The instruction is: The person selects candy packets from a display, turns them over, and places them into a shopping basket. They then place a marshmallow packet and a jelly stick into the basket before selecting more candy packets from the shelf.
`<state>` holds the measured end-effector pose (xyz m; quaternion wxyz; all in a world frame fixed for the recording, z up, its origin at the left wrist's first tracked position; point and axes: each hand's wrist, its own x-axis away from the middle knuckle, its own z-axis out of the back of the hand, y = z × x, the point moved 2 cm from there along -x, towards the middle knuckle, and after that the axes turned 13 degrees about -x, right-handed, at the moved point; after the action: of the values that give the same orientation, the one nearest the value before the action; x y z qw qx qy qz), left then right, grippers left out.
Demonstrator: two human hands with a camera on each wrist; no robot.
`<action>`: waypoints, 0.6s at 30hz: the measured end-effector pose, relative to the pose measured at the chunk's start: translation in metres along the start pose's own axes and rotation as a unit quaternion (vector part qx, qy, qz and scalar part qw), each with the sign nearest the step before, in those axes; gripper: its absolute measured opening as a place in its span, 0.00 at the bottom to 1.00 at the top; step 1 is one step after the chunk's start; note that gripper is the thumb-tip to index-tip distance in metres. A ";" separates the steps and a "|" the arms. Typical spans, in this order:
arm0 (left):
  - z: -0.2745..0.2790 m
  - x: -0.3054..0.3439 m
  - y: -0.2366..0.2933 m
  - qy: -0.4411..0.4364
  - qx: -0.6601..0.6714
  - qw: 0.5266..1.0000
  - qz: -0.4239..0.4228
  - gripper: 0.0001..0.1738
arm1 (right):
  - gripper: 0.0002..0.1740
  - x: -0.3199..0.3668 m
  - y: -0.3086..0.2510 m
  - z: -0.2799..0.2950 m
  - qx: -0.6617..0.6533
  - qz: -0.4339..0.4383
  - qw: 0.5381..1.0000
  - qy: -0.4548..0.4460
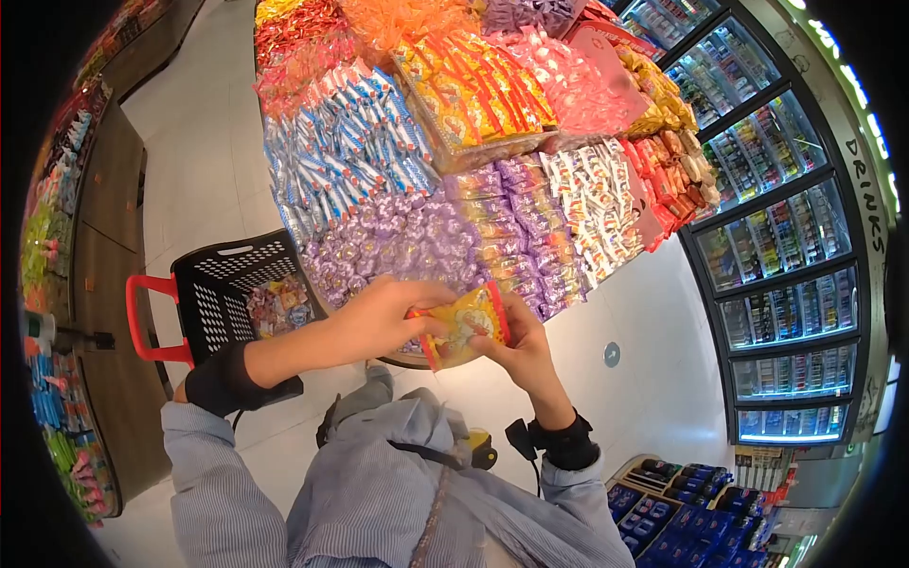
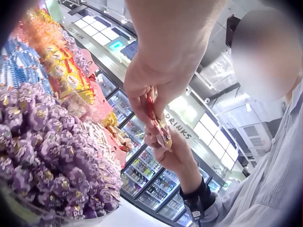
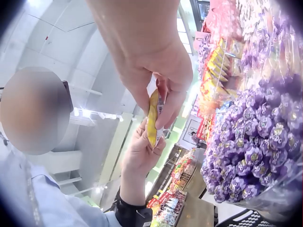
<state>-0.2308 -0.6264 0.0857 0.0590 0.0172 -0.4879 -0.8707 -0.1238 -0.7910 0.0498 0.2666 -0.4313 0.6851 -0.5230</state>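
Observation:
A yellow packet (image 1: 461, 331) with red ends is held between both hands in front of the body, near the edge of a candy display. The left hand (image 1: 379, 317) pinches its left end; the right hand (image 1: 519, 348) grips its right end, the thumb lying across the front. In the left wrist view the packet (image 2: 163, 136) is seen nearly edge-on between the left hand (image 2: 158, 80) and the right hand (image 2: 173, 153). The right wrist view shows the yellow packet (image 3: 152, 118) between the right hand (image 3: 161, 71) and the left hand (image 3: 138, 153).
Piles of wrapped sweets, including purple ones (image 1: 388, 241) and blue-and-white ones (image 1: 346, 142), fill the display beyond the hands. A black basket (image 1: 213, 301) with a red handle, holding small packets (image 1: 279, 305), stands at the left. Drinks fridges (image 1: 776, 284) line the right side.

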 end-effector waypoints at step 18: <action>0.044 -0.231 0.018 0.152 -0.438 0.878 -0.123 0.19 | 0.15 -0.114 -0.099 0.172 -0.053 0.136 0.981 0.130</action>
<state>-0.0039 -0.5709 0.1172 0.0260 0.1816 -0.0362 -0.9824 0.1035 -0.7834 0.0799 0.2203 -0.2759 0.7929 -0.4966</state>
